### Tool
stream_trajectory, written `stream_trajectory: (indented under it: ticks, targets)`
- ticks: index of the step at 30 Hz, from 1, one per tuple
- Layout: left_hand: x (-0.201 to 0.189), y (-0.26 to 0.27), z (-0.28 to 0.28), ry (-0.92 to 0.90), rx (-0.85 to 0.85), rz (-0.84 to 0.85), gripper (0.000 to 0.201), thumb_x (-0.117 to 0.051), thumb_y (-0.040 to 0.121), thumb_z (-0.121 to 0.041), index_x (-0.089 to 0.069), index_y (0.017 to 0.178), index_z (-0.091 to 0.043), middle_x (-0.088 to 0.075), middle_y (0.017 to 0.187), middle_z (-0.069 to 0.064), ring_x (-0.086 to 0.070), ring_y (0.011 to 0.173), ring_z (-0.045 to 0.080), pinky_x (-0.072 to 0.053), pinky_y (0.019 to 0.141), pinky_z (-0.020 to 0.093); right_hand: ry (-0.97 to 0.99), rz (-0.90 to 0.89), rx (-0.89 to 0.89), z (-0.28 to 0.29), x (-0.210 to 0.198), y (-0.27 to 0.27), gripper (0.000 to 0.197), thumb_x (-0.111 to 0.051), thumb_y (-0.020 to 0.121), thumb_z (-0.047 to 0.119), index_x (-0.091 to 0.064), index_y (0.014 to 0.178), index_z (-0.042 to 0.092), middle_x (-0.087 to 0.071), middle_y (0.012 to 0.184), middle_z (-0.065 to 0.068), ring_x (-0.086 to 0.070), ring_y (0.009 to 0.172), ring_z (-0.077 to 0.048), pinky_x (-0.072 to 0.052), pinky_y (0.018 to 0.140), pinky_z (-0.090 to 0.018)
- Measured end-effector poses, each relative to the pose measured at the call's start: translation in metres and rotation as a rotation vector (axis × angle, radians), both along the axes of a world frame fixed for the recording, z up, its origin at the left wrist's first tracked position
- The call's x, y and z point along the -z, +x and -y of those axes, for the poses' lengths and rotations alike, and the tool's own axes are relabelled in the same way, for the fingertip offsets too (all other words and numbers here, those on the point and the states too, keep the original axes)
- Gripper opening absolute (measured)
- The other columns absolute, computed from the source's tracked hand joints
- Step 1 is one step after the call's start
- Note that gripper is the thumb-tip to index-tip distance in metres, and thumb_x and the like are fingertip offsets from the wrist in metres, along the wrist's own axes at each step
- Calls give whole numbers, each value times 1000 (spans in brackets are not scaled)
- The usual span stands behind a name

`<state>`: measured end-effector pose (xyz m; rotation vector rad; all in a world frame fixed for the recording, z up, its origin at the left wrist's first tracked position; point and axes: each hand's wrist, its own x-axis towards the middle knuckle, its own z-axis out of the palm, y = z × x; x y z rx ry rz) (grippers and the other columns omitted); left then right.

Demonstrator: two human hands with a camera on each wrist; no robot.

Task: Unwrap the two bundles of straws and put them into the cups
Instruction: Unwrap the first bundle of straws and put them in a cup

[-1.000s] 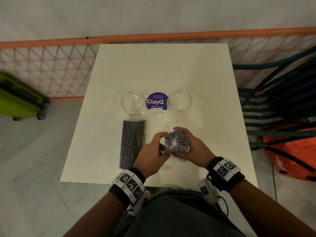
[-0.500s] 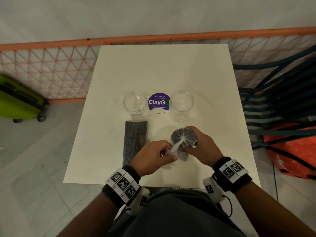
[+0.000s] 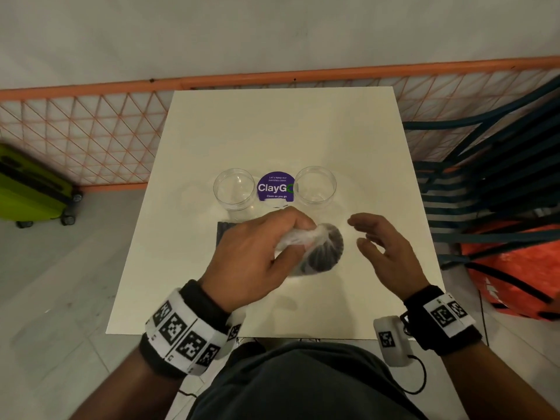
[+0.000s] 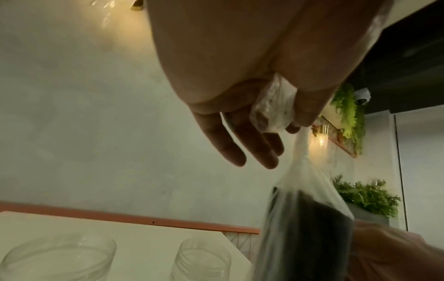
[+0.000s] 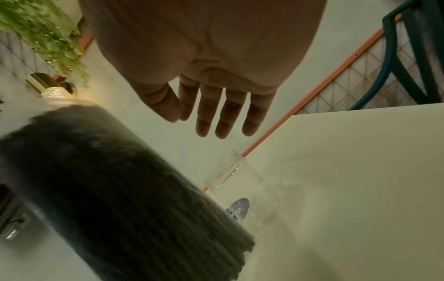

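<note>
My left hand [image 3: 257, 253] pinches the plastic wrap [image 3: 298, 237] of the straw bundle [image 3: 325, 253] above the tabletop [image 3: 281, 128], before the two cups [image 3: 234, 189], while my right hand [image 3: 385, 247] hovers spread.

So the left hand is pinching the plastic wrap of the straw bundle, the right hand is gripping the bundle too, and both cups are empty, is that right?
Not quite: the right hand grips nothing. The head view shows it open beside the straw bundle, fingers relaxed, and the right wrist view agrees. The left hand does pinch the plastic wrap, and both cups are empty.
</note>
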<state>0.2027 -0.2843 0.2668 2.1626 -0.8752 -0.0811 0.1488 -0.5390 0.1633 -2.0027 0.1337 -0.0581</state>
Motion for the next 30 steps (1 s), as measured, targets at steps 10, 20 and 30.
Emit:
stream_trajectory:
  ticks: [10,20,30]
  targets:
    - [5,8,11,-262,-23,-306,36,-63,84,10,-68,105,-19,-71,100,-17,-68,97,5,-48,82,13,79,-85,-254,-41,-8,-6,88,-81,65,57,-40,139,32,-51,137,20,-49,126,0,-39,103,-19]
    - [23,11,17,-496,-95,-547,48,-64,79,8,-56,115,-24,-61,102,16,-61,72,32,-50,71,44,-216,-150,-222,-52,18,8,56,-79,68,49,-52,115,35,-58,103,4,-60,91,-18,-51,81,-46]
    - [110,-3,-4,-9,-119,-732,84,-82,76,-42,-36,146,-40,-61,136,-7,-64,115,14,-56,97,44,-258,-198,-195,-55,29,6,66,-77,74,47,-48,129,24,-51,122,2,-60,98,-21,-55,80,-41]
